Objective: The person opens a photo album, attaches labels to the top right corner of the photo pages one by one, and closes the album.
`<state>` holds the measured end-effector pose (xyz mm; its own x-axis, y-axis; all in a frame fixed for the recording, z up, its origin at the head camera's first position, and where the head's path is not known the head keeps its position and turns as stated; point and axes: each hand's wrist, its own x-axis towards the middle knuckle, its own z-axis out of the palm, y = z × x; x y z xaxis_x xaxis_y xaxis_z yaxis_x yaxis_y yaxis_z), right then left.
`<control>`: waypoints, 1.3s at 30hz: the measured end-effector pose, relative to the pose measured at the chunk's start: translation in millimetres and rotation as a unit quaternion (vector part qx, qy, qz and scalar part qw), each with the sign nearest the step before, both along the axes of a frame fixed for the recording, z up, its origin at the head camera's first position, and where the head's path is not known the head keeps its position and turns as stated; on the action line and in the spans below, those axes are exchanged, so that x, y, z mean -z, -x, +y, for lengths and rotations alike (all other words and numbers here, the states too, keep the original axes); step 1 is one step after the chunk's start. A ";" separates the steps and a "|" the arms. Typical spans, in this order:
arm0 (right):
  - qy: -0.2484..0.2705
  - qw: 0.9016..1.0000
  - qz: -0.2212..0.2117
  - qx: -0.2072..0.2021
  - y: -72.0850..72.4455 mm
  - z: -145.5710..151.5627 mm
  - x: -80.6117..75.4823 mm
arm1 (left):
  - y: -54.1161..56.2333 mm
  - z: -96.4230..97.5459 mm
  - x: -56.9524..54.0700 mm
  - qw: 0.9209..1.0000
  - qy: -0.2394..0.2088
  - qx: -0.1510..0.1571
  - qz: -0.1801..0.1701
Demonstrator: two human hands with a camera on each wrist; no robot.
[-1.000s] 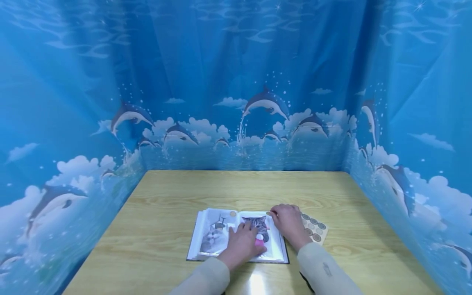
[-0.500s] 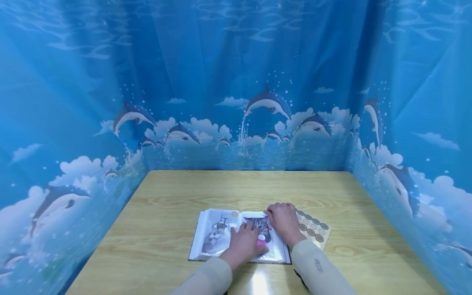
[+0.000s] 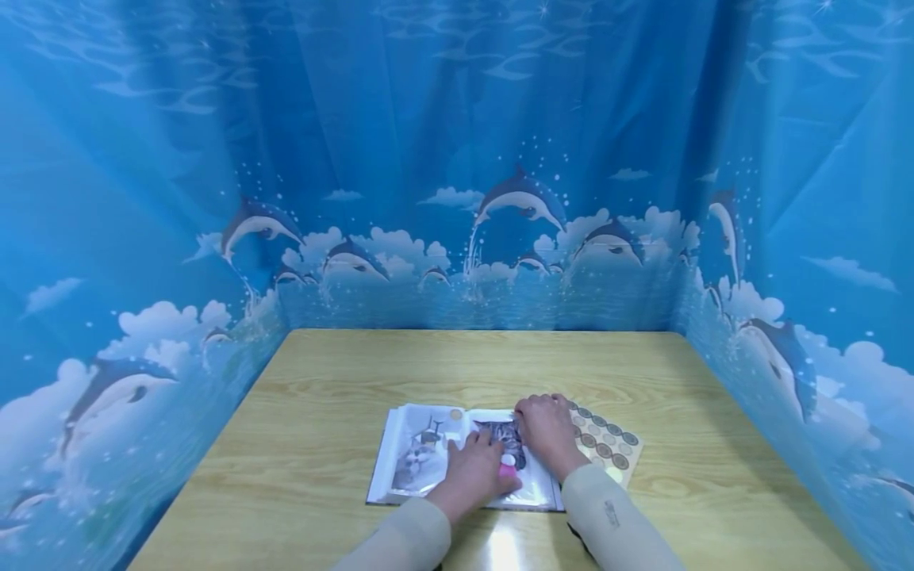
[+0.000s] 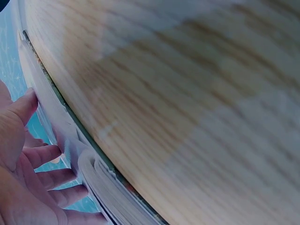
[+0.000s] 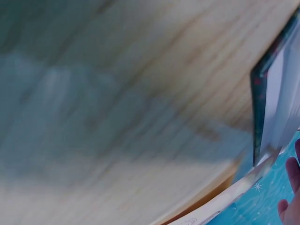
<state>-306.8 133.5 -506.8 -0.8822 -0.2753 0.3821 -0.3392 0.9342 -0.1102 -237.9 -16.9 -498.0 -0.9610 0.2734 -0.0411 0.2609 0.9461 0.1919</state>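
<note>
An open photo album (image 3: pixel 385 460) lies on the table, with a cat picture (image 3: pixel 417 468) on its left page and a striped cat picture (image 3: pixel 504 440) on its right page. My left hand (image 3: pixel 473 469) rests with spread fingers across the middle and right page; the left wrist view shows these fingers (image 4: pixel 68 196) fairly straight along the pages. My right hand (image 3: pixel 546 428) touches the right page's upper outer corner; its fingertips, and anything under them, are hidden. In the right wrist view only a few of its fingers (image 5: pixel 293 174) show. A round sticker (image 3: pixel 455 414) sits atop the left page.
A sheet of round stickers (image 3: pixel 607 444) lies right of the album, partly behind my right hand and forearm. The wooden table (image 3: pixel 321 373) reaches back to a blue dolphin-print curtain (image 3: pixel 400 198), which also stands at both sides.
A second ago my right hand pinched a round sticker near the right page's corner; it has shifted slightly left onto that corner, hiding the sticker. My left hand stays on the album.
</note>
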 end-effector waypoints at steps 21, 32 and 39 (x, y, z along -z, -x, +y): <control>-0.070 0.996 -0.052 -0.022 -10.3 -5.8 0.9 | -1.0 0.5 -2.1 1.000 0.017 0.002 -0.001; -0.089 0.994 -0.046 -0.053 -25.3 -0.8 4.8 | -0.1 -1.0 -1.1 1.000 0.016 0.005 0.002; -0.109 0.989 -0.067 -0.070 -32.5 4.2 5.2 | -1.1 -1.4 -1.1 1.000 0.003 0.007 0.002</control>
